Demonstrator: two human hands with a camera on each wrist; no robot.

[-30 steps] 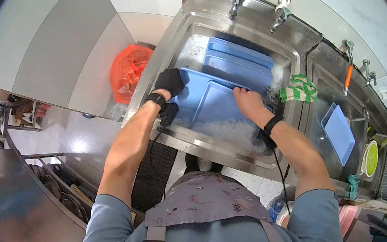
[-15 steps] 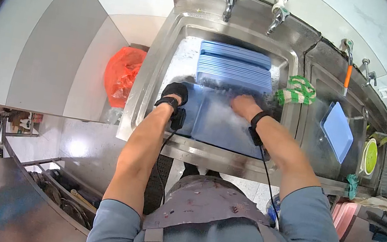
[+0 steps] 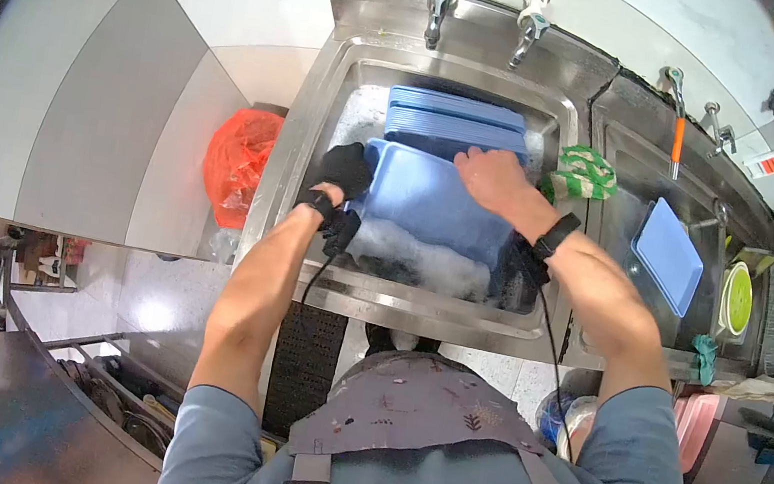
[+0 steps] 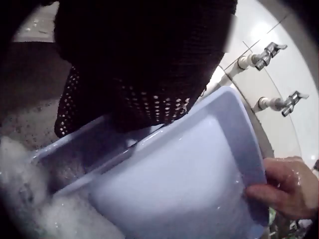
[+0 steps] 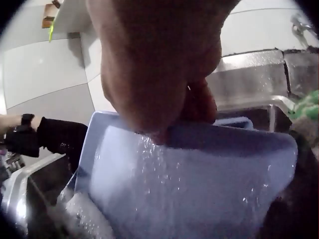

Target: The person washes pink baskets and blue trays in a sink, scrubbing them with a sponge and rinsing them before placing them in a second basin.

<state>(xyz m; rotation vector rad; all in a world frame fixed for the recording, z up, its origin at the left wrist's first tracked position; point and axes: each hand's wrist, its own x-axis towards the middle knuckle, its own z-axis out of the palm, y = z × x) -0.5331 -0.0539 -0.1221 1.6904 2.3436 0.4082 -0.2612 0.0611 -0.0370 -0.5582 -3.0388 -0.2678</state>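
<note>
My right hand (image 3: pixel 496 180) grips the upper long edge of a wet blue tray (image 3: pixel 439 200), thumb on its inner face in the left wrist view. Water runs down the tray (image 5: pixel 179 174), which stands tilted up out of the suds. My left hand (image 3: pixel 346 170), in a black glove, holds on at the left edge; much of its grip is hidden by the dark mesh (image 4: pixel 149 94). A second blue tray (image 4: pixel 87 149) lies close behind the first, partly covered by it. Several blue trays (image 3: pixel 455 129) stand stacked at the back of the sink (image 3: pixel 301 178).
White foam (image 3: pixel 415 259) floats at the front of the sink. A green-and-white cloth (image 3: pixel 582 174) lies on the divider. The right-hand basin holds another blue tray (image 3: pixel 670 257) and a green round basket (image 3: pixel 737 298). Taps (image 3: pixel 438 12) line the back; a red bag (image 3: pixel 239 168) sits left.
Half a second ago both hands had pushed the trays down into the sudsy water. Now the front tray is raised and tilted again, with the right hand at its top edge.
</note>
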